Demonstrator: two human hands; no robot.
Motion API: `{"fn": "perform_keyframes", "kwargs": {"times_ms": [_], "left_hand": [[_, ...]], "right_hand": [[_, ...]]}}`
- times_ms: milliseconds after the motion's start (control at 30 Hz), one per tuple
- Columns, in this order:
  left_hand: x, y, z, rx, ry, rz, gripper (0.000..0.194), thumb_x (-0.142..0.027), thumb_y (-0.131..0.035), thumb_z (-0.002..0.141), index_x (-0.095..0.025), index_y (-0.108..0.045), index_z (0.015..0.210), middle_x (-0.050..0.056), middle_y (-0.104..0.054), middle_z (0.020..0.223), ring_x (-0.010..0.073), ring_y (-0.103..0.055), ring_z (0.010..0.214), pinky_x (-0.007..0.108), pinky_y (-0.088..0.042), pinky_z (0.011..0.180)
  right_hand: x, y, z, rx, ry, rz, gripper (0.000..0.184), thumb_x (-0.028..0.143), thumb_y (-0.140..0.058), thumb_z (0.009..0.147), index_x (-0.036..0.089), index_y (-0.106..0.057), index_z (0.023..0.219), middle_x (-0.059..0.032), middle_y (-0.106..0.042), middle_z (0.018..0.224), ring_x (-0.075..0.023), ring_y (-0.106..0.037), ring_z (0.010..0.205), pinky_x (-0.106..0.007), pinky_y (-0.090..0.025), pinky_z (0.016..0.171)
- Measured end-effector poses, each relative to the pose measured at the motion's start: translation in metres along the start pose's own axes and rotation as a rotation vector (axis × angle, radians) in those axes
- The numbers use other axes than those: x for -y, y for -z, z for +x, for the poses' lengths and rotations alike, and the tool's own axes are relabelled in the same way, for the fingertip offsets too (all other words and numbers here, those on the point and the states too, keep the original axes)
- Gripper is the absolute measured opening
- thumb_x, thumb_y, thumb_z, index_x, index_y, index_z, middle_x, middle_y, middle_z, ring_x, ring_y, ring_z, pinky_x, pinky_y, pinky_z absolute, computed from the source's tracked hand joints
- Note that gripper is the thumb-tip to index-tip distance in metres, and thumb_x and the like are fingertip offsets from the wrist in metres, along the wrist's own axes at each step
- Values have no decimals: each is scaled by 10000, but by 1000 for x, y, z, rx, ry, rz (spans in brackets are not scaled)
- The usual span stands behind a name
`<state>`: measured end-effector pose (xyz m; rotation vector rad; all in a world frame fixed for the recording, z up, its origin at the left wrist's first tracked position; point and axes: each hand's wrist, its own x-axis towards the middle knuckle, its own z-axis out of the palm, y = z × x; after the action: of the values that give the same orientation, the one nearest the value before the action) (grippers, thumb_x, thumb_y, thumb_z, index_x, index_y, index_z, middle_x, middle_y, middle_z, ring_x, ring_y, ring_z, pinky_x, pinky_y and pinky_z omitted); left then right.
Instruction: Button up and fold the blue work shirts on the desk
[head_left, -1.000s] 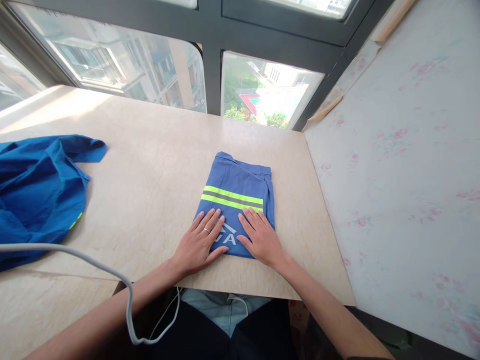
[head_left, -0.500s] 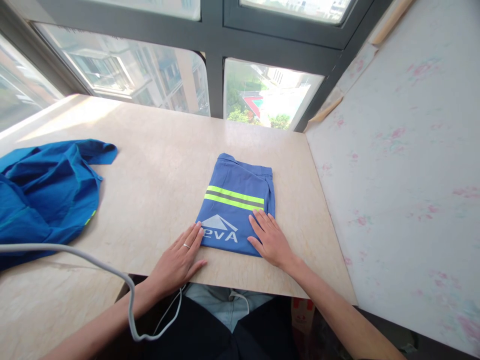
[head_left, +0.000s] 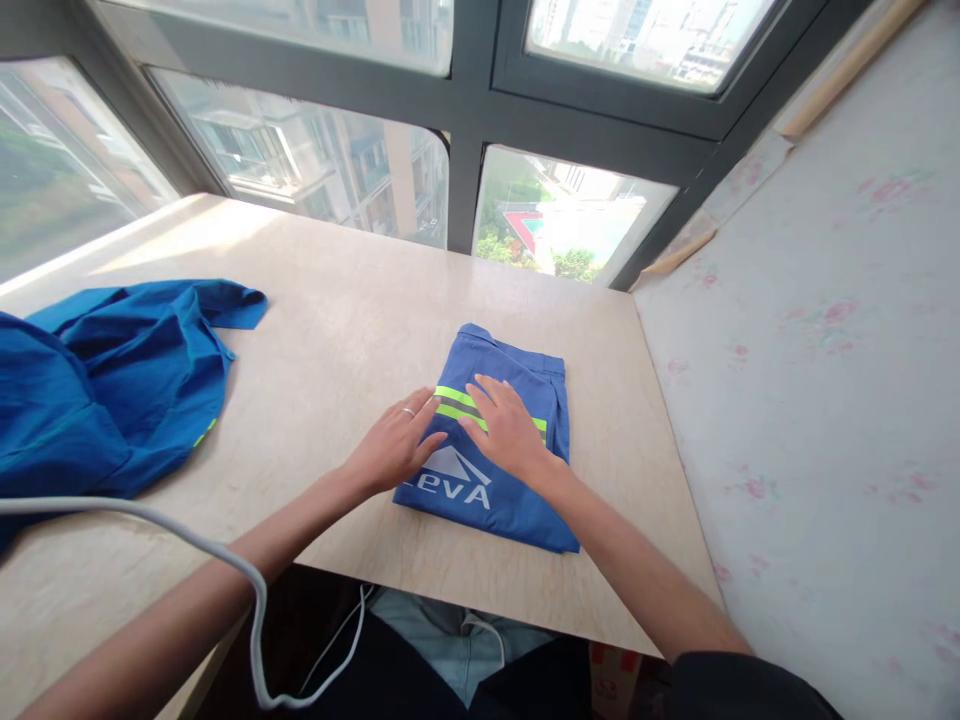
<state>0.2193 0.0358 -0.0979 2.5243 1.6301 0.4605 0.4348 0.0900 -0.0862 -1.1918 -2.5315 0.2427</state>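
Observation:
A folded blue garment (head_left: pixel 517 505) lies flat on the pale marbled counter, with a yellow-green and grey reflective stripe across it and a white triangle logo with upside-down-looking letters near its front edge. My left hand (head_left: pixel 397 440), a ring on one finger, is at the garment's left edge beside the stripe, fingers stretched out. Over the middle of the stripe is my right hand (head_left: pixel 502 425), fingers spread and covering part of it. Whether the right palm presses on the cloth or hovers just above, I cannot tell. Neither hand grips anything.
A crumpled bright blue garment (head_left: pixel 127 370) lies on the counter (head_left: pixel 330 330) at the left. A white cable (head_left: pixel 187 535) loops across the lower left. Windows (head_left: pixel 465 200) border the far side, and a flowered wall (head_left: pixel 810 380) rises at the right.
Both hands have moved away from me up the folded garment, from its near end to the stripe. The near part of the garment looks more extended. The camera view has shifted a little.

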Motion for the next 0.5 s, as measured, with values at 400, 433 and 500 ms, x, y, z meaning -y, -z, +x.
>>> {"fn": "perform_keyframes", "kwargs": {"times_ms": [400,433,500], "left_hand": [[-8,-55,26,62,-4,86,727,-573,-304,1006,-45,-369,1501,206,-237,1593,332,-164,1503,511,-232,1192],[-9,-56,25,48,-4,91,719,-570,-306,1007,-50,-380,1498,203,-243,1592,332,-171,1501,510,-234,1192],[-10,-56,24,25,-6,99,697,-557,-323,1007,-62,-399,1492,199,-254,1589,333,-182,1499,509,-239,1191]], "right_hand": [[-58,-68,109,91,-26,-151,662,475,-324,1026,58,-296,1539,-175,-269,1596,-290,-241,1483,-488,-174,1196],[-59,-70,107,77,-22,-150,669,482,-319,1026,55,-293,1540,-174,-271,1595,-284,-244,1482,-478,-172,1197],[-60,-72,104,58,-16,-150,675,487,-314,1027,45,-296,1537,-173,-282,1592,-278,-252,1478,-468,-175,1195]]}}
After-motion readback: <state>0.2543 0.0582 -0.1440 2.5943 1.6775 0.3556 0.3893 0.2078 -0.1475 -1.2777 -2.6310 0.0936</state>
